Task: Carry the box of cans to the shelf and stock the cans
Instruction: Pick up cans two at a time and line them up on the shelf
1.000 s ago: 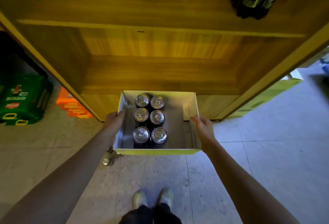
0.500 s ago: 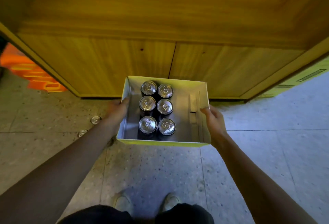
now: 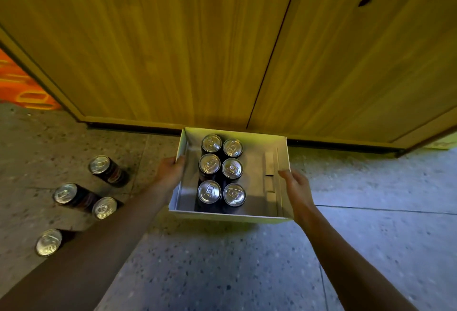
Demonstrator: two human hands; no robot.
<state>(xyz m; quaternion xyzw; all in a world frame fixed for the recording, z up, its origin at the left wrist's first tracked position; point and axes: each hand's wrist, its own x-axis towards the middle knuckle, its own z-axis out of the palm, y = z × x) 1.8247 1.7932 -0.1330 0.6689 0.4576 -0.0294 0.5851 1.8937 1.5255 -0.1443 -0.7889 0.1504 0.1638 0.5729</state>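
An open white cardboard box [image 3: 282, 152] is low over the floor, right in front of the wooden cabinet doors [image 3: 173, 46]. Inside it several dark cans with silver tops [image 3: 220, 169] stand upright in two rows on the left half; the right half is bare. My left hand [image 3: 170, 173] grips the box's left wall with the thumb inside the rim. My right hand [image 3: 295, 187] grips the right wall. Whether the box touches the floor is unclear.
Several loose dark cans [image 3: 74, 195] stand on the speckled floor to the left of my left forearm. An orange crate [image 3: 22, 88] sits at the far left beside the cabinet. Open floor [image 3: 371, 211] lies to the right.
The box has gone down along the cabinet front toward the floor, both hands still on it. The view has dropped and moved closer; the open shelves are out of sight and more floor cans show.
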